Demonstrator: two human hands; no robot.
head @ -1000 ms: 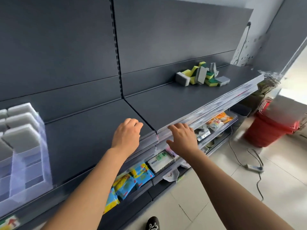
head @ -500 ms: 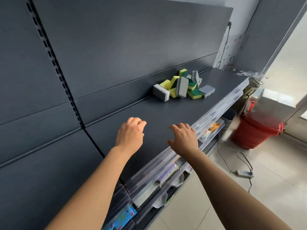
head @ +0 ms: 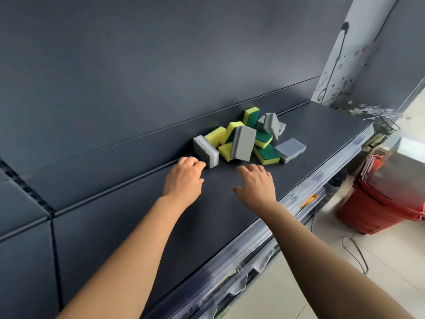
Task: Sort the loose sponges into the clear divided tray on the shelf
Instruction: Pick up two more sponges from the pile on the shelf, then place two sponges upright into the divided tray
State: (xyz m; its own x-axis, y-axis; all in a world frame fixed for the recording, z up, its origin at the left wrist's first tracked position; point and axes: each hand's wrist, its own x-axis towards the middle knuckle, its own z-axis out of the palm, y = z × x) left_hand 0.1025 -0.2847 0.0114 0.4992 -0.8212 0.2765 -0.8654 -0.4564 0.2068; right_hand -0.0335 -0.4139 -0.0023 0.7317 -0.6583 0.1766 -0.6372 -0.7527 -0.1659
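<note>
On the dark matte metal shelf [head: 322, 134], against its back panel, lies a heap of loose sponges [head: 264, 143]. They are blocky foam rectangles, some yellow with a coarse green scouring face, others pale grey with a white layer, tumbled flat, on edge and leaning. The left grip [head: 184, 180], a bare hand, hovers with fingers loosely bent, holding nothing. The nearest grey sponge [head: 204, 150] stands on edge at its 1 o'clock, just beside the fingertips; whether they touch is unclear. The right grip [head: 257, 183] is spread apart, palm down, with a leaning grey slab [head: 245, 143] at its 12 o'clock, apart from it. Half a second earlier both hands were over the shelf's front part, well short of the heap; now they are near it.
</note>
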